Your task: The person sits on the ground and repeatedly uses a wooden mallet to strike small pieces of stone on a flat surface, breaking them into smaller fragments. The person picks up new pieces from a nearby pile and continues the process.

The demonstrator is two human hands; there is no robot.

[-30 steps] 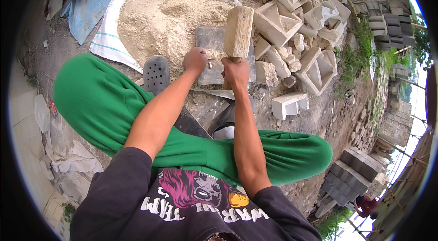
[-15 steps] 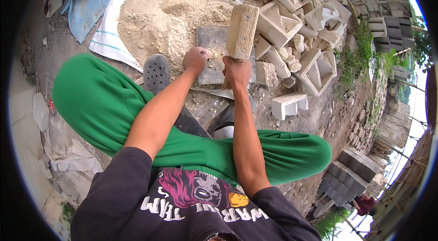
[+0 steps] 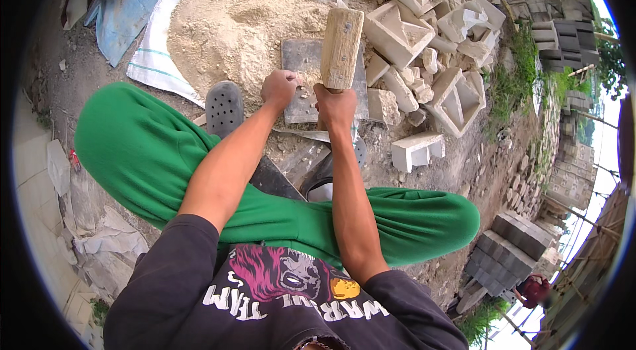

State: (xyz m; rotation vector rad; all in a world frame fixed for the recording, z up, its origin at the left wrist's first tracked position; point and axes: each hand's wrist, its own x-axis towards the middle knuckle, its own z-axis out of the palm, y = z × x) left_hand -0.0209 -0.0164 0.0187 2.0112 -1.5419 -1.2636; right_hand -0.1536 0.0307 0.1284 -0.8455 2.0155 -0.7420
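My right hand is wrapped round the handle of a wooden mallet. The mallet's thick, worn head is raised above a dark flat plate on the ground and hides part of it. At the plate's left side my left hand is closed, its fingertips over the plate; what they hold, if anything, I cannot make out. Pale crumbs lie on the plate between my hands. Just beyond is a heap of sandy, crushed material on a white woven sheet.
Broken pale blocks are piled right of the plate, with one white block piece closer to me. My feet, in dark clogs, flank the plate's near side. Grey blocks are stacked far right, near another person.
The mallet and my right hand have shifted slightly left, the head now more upright over the plate. My left hand stays closed in nearly the same place.
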